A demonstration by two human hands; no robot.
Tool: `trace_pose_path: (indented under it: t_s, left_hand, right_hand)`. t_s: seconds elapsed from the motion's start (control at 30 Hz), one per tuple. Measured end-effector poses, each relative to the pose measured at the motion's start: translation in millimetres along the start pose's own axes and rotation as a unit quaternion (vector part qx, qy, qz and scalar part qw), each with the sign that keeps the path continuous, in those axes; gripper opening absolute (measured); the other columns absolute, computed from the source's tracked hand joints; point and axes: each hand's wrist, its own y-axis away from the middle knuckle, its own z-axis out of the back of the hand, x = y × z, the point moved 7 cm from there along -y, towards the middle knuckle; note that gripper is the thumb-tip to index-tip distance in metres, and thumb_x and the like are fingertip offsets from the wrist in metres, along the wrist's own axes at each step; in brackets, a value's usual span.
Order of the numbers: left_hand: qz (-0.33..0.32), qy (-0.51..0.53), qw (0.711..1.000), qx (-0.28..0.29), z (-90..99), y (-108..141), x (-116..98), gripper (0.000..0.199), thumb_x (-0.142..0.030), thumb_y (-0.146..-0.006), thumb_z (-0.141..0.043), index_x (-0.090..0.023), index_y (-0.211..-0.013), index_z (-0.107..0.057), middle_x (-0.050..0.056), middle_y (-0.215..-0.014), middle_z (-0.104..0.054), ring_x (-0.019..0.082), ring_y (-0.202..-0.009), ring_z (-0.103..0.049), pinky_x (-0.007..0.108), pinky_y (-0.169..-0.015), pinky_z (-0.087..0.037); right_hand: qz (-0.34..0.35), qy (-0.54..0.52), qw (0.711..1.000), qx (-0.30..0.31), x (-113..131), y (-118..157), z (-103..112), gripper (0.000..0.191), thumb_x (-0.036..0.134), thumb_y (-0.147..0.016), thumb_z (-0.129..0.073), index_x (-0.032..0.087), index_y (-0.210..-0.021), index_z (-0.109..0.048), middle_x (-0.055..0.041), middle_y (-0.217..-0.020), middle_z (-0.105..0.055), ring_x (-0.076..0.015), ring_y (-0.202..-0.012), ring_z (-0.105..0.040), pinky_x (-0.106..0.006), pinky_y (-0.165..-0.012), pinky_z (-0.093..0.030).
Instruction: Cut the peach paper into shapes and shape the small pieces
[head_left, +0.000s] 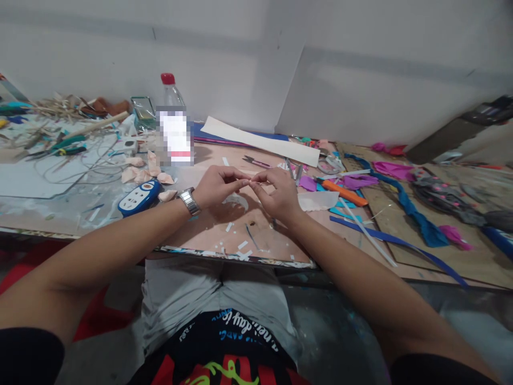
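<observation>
Both hands meet fingertip to fingertip over the middle of the table. My left hand point(222, 185), with a metal watch point(188, 201) on its wrist, is closed in a pinch. My right hand point(278, 193) pinches at the same spot. Something small and pale shows between the fingertips, too small to name. Below the hands, the pinkish table top point(208, 232) carries small white paper scraps point(242, 245). A pale translucent strip point(318, 201) lies just right of my right hand.
Behind the hands are a red-capped bottle point(171, 95) and a long cream strip point(260, 141). An orange cutter point(344, 192) and blue crumpled paper point(409, 208) lie right. A blue-white power socket point(139, 198), crumpled peach pieces point(142, 175) and green-handled pliers point(68, 143) lie left.
</observation>
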Motion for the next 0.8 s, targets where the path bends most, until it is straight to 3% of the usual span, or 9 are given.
trace_pose_path:
  t_s: [0.13, 0.57, 0.8]
  left_hand:
    - [-0.026, -0.016, 0.999, 0.013, -0.9, 1.0, -3.9, 0.026, -0.039, -0.088, -0.077, -0.017, -0.1, -0.083, 0.007, -0.08, -0.078, 0.011, -0.065, -0.067, 0.021, -0.061, -0.05]
    - [0.064, 0.04, 0.996, 0.054, -6.5, -1.8, 7.8, 0.034, -0.043, -0.084, -0.08, -0.013, -0.098, -0.082, 0.007, -0.074, -0.077, 0.012, -0.063, -0.067, 0.022, -0.059, -0.052]
    - [0.019, 0.031, 0.997, 0.065, -7.4, -3.0, 11.8, 0.031, -0.044, -0.094, -0.07, -0.013, -0.098, -0.074, 0.004, -0.071, -0.071, 0.01, -0.063, -0.065, 0.02, -0.06, -0.05]
  right_hand:
    - [-0.018, -0.009, 1.0, -0.007, -4.8, 0.0, 0.3, 0.016, 0.038, -0.091, -0.073, 0.022, -0.087, -0.071, -0.0027, -0.085, -0.074, -0.0224, -0.086, -0.066, -0.042, -0.089, -0.045]
    - [-0.029, -0.044, 0.999, -0.006, -8.7, 0.0, -0.5, 0.021, 0.042, -0.087, -0.078, 0.023, -0.089, -0.069, -0.0023, -0.088, -0.073, -0.0214, -0.086, -0.066, -0.039, -0.084, -0.049]
    - [-0.013, -0.026, 1.0, 0.001, -0.5, -2.5, 0.7, 0.022, 0.044, -0.088, -0.076, 0.022, -0.09, -0.071, -0.0027, -0.088, -0.075, -0.0218, -0.086, -0.066, -0.04, -0.085, -0.047]
